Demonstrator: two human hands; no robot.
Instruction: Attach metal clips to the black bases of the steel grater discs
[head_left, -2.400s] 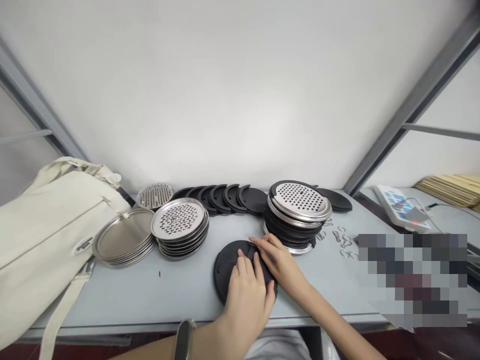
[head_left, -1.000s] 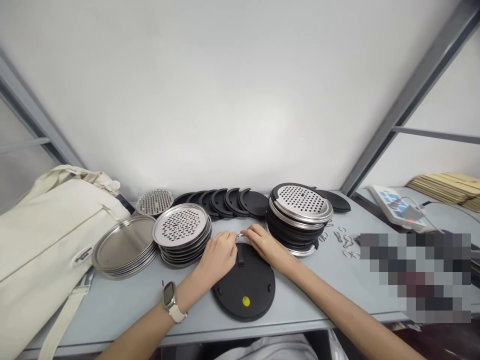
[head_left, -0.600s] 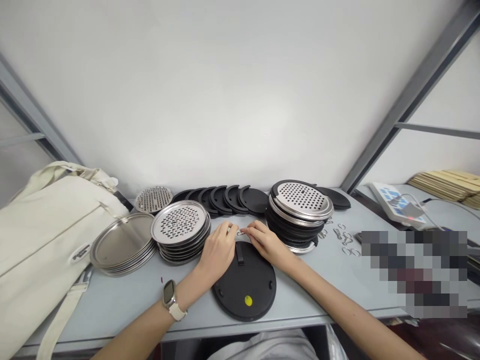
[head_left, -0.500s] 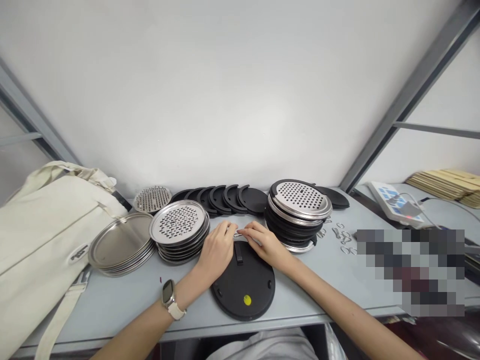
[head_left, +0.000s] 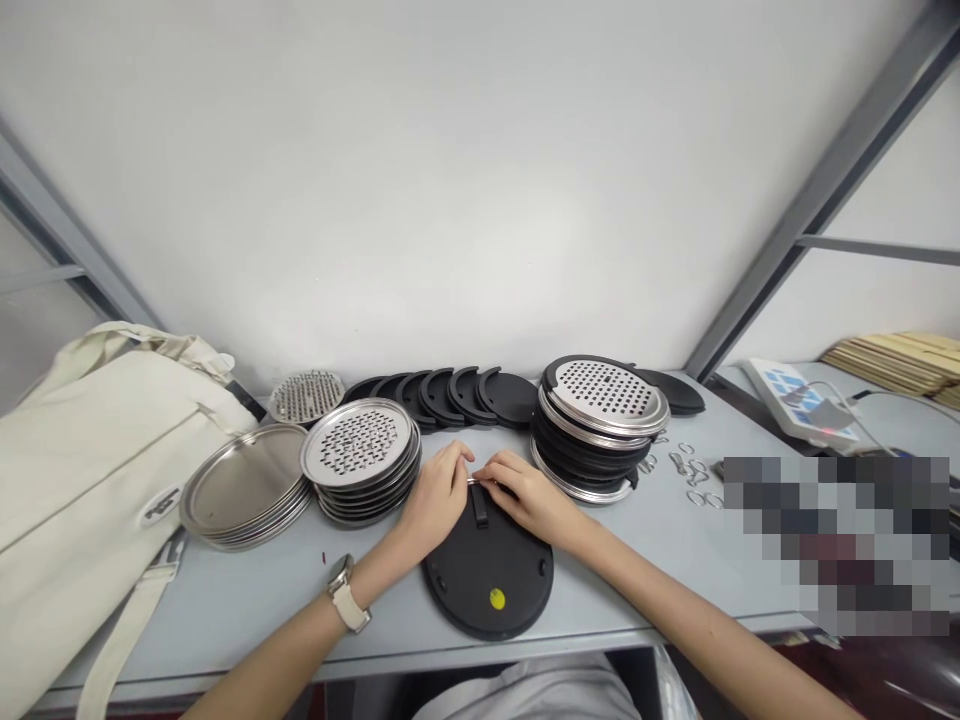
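Note:
A round black plate (head_left: 489, 570) with a raised tab and a yellow dot lies near the table's front edge. At its far rim, above the tab, a small metal ring (head_left: 473, 481) shows between the fingertips. My left hand (head_left: 442, 490) is closed by the ring's left side, its fingers bent together. From the right, my right hand (head_left: 521, 490) pinches at the ring and rests over the plate's upper right edge. The fingertips partly hide the ring.
Perforated metal discs (head_left: 358, 442) are stacked on the left, beside plain metal trays (head_left: 247, 482) and a cream bag (head_left: 112, 470). Black discs (head_left: 510, 398) lie along the wall. A mixed stack (head_left: 600, 395) and loose metal rings (head_left: 697, 478) are on the right.
The camera view has shifted slightly. My left hand has turned a little, and both hands' fingertips have come lower, down to the plate's far rim with the ring.

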